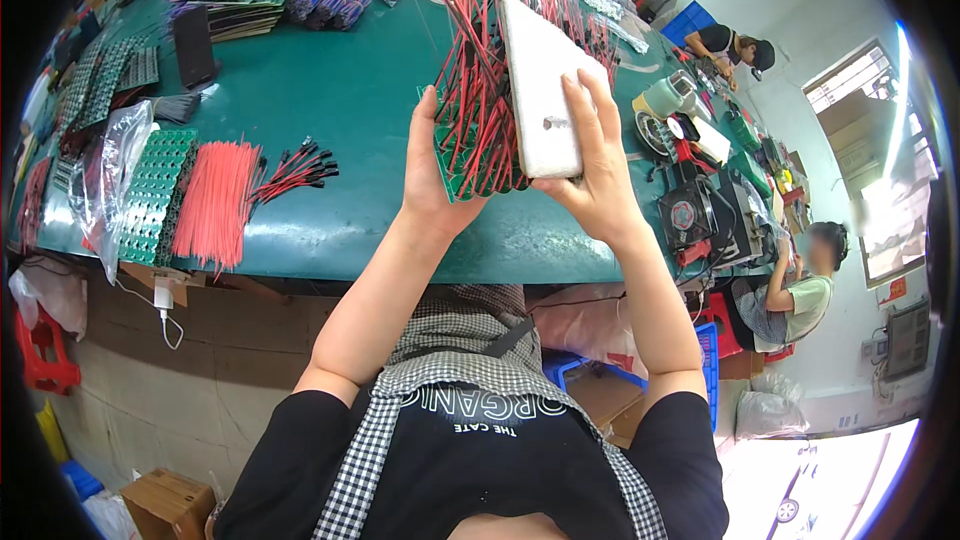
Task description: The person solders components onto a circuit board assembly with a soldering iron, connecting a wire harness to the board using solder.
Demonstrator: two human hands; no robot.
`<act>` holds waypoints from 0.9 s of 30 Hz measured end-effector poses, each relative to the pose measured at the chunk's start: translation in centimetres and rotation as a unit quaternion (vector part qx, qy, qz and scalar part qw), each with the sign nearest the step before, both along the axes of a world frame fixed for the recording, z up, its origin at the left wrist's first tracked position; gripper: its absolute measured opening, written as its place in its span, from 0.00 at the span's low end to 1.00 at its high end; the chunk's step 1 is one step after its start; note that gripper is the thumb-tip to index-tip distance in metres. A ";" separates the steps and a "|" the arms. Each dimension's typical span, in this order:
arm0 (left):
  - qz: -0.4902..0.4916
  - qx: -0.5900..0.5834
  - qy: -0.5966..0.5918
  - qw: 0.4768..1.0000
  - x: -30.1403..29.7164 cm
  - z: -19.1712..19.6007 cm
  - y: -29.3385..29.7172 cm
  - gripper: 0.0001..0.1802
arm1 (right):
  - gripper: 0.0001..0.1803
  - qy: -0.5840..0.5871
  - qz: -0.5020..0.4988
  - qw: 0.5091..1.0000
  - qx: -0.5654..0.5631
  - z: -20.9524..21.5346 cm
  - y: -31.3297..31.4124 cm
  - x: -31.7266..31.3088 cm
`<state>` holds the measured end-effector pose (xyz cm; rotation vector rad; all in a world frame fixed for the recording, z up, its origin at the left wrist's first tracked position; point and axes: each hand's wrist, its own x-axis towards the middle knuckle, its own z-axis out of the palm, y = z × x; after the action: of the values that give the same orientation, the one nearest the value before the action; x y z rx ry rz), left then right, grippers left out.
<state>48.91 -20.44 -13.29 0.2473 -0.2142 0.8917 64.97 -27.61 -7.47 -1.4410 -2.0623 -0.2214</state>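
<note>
Both hands held a wired board stack upright over the desk's near edge.

Going left to right as I watched: near the desk's (330, 90) left edge lay green circuit boards (150, 195) in a clear bag, then a bundle of red wires (215, 202), laid flat within easy reach, I judged. My left hand (432, 180) was closed on the left side of a stack of green boards bristling with red and black leads (475, 110), thumb up along its edge. The right hand (590, 165) gripped a white foam pad (540, 90) pressed flat on the stack's right face, fingers spread over it, probably to keep the leads from springing loose. The stack sat between both palms, raised clear of the desk. Toward the right edge stood a small fan (685, 212) and tools.
</note>
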 end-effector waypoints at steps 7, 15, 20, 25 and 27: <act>0.043 0.015 0.039 0.998 0.1 0.4 -0.2 0.34 | 0.58 -0.063 -0.020 0.997 -0.040 0.4 0.1 -1.1; 0.067 0.020 0.062 0.996 0.0 0.7 -0.4 0.32 | 0.47 -0.077 -0.002 0.994 0.073 -2.2 1.9 -0.6; 0.069 0.047 0.045 0.996 -0.2 -0.2 0.0 0.33 | 0.45 -0.043 0.015 0.995 0.084 -2.7 2.6 -0.9; 0.083 0.053 0.111 0.989 -0.2 0.7 -0.5 0.36 | 0.44 -0.012 0.030 0.995 0.100 -3.5 2.9 -0.6; 0.082 0.063 0.129 0.986 -0.3 0.7 -0.3 0.37 | 0.44 0.005 0.031 0.993 0.114 -4.3 3.2 -0.5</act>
<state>48.63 -20.70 -12.58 0.4992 -0.0088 1.0012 64.52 -24.42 -11.76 -1.2351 -1.9979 -0.4099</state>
